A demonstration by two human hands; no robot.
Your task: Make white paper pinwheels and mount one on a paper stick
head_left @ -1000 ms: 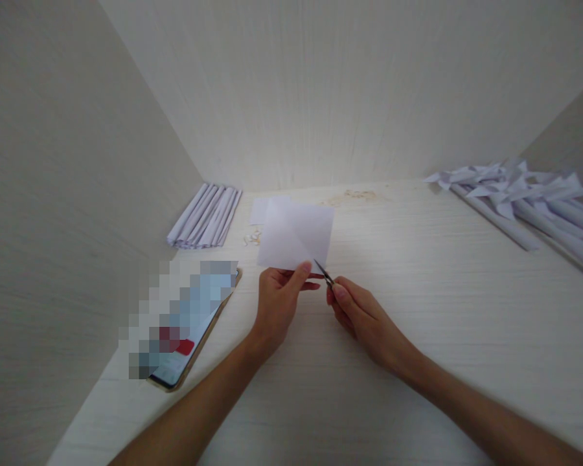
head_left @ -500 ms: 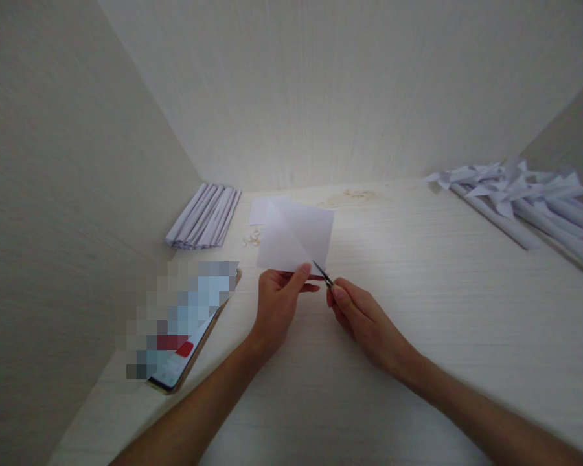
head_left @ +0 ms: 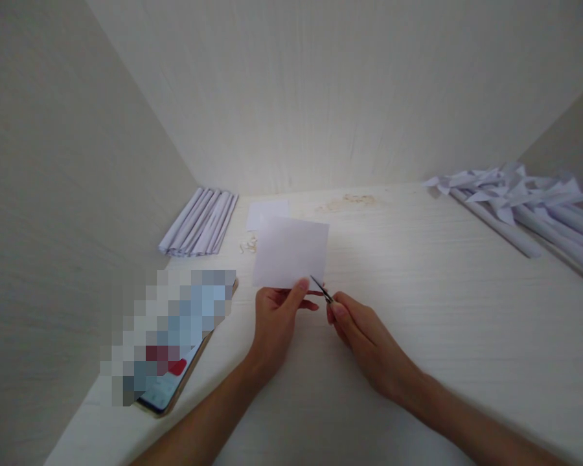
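Observation:
My left hand [head_left: 276, 317] pinches the lower edge of a white square of paper [head_left: 290, 252] and holds it up above the pale table [head_left: 418, 285]. My right hand [head_left: 357, 327] is closed round small scissors [head_left: 320, 290]. Their dark blades point up and left and meet the paper's lower right corner beside my left thumb. Most of the scissors is hidden inside my right fist.
A phone [head_left: 175, 369] lies at the left with its screen lit. Behind it is a row of rolled paper sticks [head_left: 199, 221], another white paper sheet [head_left: 267, 212] and small scraps [head_left: 249, 244]. Several paper pinwheels [head_left: 519, 194] lie at the far right. Walls close in on three sides.
The paper has tipped flatter toward me and sits slightly lower in view. Both hands have shifted down a little; the scissors stay at the paper's lower right corner.

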